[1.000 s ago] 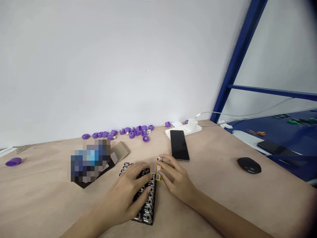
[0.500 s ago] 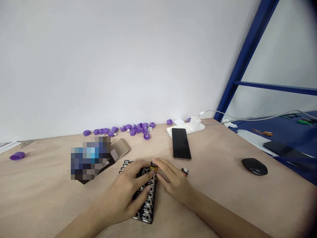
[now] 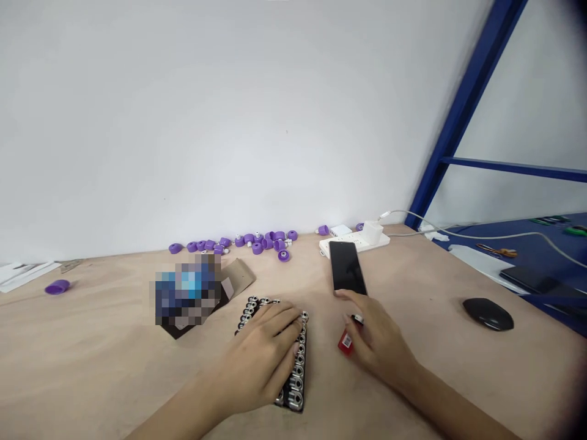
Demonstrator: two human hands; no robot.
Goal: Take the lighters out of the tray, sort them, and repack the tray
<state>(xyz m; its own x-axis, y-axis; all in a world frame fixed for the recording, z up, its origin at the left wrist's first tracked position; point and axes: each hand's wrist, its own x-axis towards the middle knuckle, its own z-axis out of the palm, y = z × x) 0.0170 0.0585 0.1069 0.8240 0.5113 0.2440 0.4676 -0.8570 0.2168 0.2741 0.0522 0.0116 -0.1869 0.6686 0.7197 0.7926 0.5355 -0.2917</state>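
Observation:
My left hand (image 3: 266, 351) lies over a black board (image 3: 300, 408) set with rows of shiny metal rings (image 3: 297, 384). Its fingers are pressed together and bent down onto the board, and the palm hides much of it. To the right, my right hand (image 3: 378, 336) is over a small red lighter-like thing (image 3: 346, 343) with a white barcode label and a metal top. The thumb is at this red thing, while the index finger stretches apart from it to the lower edge of a dark phone (image 3: 347, 267).
A blurred-out box (image 3: 186, 296) with an open flap stands on the left. Several purple caps (image 3: 257, 248) lie along the wall, and another purple cap (image 3: 57, 286) at far left. Behind the phone is a white power strip (image 3: 380, 239). A black mouse (image 3: 488, 313) sits on the right.
My right hand has left the board and moved right to the red thing, its fingers spreading. The small yellow, dark-topped thing between my hands is out of sight. My view has shifted left.

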